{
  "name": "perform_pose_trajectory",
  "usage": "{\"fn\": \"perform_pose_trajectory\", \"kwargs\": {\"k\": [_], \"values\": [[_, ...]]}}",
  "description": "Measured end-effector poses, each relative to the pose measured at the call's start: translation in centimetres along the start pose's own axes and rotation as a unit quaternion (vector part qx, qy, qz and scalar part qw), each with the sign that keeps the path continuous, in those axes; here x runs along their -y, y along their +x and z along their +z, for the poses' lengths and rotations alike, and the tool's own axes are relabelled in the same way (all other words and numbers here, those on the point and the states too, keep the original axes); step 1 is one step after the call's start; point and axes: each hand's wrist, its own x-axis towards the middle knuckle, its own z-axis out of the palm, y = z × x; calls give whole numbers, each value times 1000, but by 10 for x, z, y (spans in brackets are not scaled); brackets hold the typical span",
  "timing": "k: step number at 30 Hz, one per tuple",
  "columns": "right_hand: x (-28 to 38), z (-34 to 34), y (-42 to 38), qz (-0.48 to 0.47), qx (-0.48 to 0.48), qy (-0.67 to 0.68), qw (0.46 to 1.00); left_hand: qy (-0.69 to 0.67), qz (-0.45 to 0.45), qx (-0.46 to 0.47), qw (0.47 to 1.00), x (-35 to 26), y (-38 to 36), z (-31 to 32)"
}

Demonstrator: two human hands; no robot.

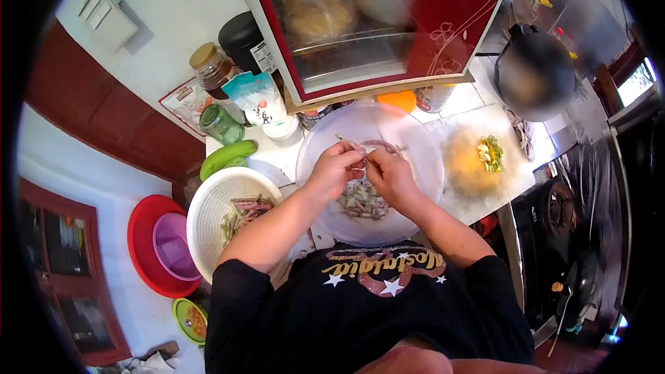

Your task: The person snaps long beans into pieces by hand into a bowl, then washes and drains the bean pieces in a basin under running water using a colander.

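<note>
My left hand (335, 169) and my right hand (394, 177) meet over a large translucent plastic basin (424, 142). Their fingertips are pinched together on a thin purplish bean pod (379, 145), partly hidden behind the fingers. In the bottom of the basin lie short broken bean pieces (362, 201), pale and purple. Left of my forearm stands a white colander (203, 218) holding long purple and green bean pods (248, 215).
A cutting board (516, 179) at right carries chopped greens and garlic (490, 152). A dark pan (535, 75) and a gas burner (557, 208) are further right. A red-framed cabinet (454, 24) stands behind the basin. Green gourds (227, 157), jars and bags line the left.
</note>
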Motion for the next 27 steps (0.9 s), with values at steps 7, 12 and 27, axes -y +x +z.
{"fn": "perform_pose_trajectory", "kwargs": {"k": [7,12,27], "values": [[-11,6,2,-52,-36,-58,996,39,53,-11,998,10,4,7],[-15,5,0,-75,-70,-38,994,40,16,20,999,-3,1,10],[-4,-24,29,19,111,-14,994,640,187,1,746,-34,-25,-13]]}}
